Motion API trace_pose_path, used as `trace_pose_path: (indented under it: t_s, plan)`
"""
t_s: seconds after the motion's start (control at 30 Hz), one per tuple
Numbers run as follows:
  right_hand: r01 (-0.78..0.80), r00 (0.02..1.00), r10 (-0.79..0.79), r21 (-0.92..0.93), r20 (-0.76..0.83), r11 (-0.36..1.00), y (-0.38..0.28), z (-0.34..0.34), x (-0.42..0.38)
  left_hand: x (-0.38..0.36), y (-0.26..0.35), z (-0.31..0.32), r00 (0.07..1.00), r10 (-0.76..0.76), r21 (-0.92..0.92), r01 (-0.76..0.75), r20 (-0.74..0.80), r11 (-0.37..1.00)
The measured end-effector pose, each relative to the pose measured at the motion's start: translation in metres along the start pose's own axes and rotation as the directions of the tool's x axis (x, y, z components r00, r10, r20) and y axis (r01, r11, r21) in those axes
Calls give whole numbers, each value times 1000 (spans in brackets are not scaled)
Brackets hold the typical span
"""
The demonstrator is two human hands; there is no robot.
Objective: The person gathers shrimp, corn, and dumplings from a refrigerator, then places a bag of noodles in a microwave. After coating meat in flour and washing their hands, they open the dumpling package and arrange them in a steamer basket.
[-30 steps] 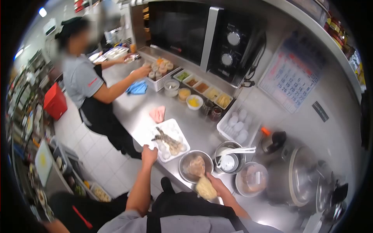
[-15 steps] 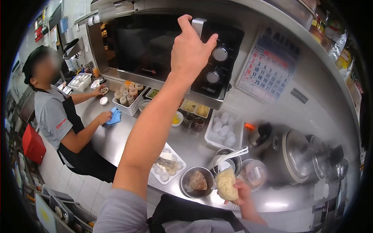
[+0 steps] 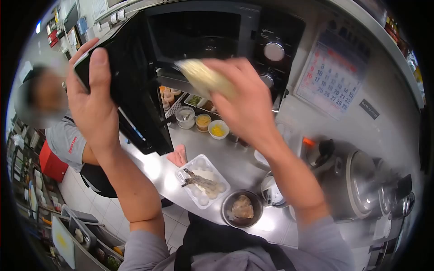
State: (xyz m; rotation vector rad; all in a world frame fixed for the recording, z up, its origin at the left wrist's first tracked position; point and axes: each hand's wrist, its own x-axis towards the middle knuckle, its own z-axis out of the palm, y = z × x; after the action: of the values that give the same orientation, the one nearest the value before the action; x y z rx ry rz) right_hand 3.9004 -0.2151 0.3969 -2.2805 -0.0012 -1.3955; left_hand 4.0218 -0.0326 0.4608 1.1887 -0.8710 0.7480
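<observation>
My left hand (image 3: 97, 97) holds the edge of the swung-out microwave door (image 3: 131, 86), thumb on the inner side and fingers round the outer side. The dark cavity of the microwave (image 3: 203, 31) faces me. In front of its lower edge, my right hand (image 3: 246, 97) is closed on a pale yellow bundle of noodles (image 3: 201, 77), blurred by motion. Below on the steel counter stand a white tray (image 3: 222, 177) holding raw shrimp (image 3: 203, 183) and white round pieces, and a metal bowl (image 3: 226, 219) with a piece of raw meat (image 3: 242, 207).
A co-worker's grey sleeve (image 3: 68, 140) shows behind the door at left. Rice cookers (image 3: 348, 180) stand at right. Along the wall are a bowl of yellow pieces (image 3: 218, 131), small tubs (image 3: 185, 116) and a calendar (image 3: 332, 72). A pink cloth (image 3: 178, 155) lies by the tray.
My left hand has pulled the microwave door open towards the left. My right hand has lifted the noodles from above the counter up to the microwave's front.
</observation>
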Motion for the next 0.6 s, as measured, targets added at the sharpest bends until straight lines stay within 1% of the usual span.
trace_pose_path:
  t_s: [0.03,0.07,0.1,0.13,0.17,0.2,0.23,0.27,0.3,0.33,0.37,0.43,0.47,0.5,0.57,0.6]
  plan:
    - [82,993,-93,-139,-72,987,9,31,25,4,-3,-9,1000,-5,12,5,-1,1000]
    - [113,987,-141,-301,-73,947,23,58,53,9,-4,-11,1000,18,38,-18,17,999]
    - [138,980,-187,-455,-65,880,39,84,79,14,-5,-13,999,24,28,-25,32,999]
    - [102,987,-154,-534,-55,840,57,112,101,17,-8,-16,998,48,27,-49,30,998]
    - [64,992,-115,-616,-44,785,75,135,114,17,-8,-20,997,13,26,-15,75,1000]
    - [22,999,-47,-631,-23,776,87,148,119,16,-9,-24,993,-22,28,19,119,999]
    - [-19,1000,22,-645,-4,764,92,156,121,16,-11,-25,991,-22,9,21,133,1000]
    - [-153,974,225,-655,27,740,96,166,117,16,-15,-25,989,-9,-127,27,145,992]
    - [-177,970,243,-667,6,723,89,163,111,17,-19,-23,986,4,-262,39,164,964]
    - [-46,996,-15,-638,-91,768,78,151,100,17,-24,-21,980,38,-324,28,195,946]
    - [98,945,-271,-627,-186,773,67,139,86,18,-29,-17,974,49,-414,50,223,909]
    - [5,943,-141,-410,-302,912,47,116,42,16,-35,3,950,47,-459,105,308,882]
    - [-75,911,-109,-418,-398,905,46,105,20,15,-43,20,932,128,-492,59,338,869]
    - [-147,867,-87,-417,-491,897,46,95,4,14,-50,41,912,175,-513,45,372,857]
    - [-432,755,75,-408,-652,804,34,73,-5,12,-62,84,861,265,-558,26,434,829]
    - [-491,749,67,-485,-659,723,39,63,-6,13,-69,106,837,316,-570,-5,448,821]
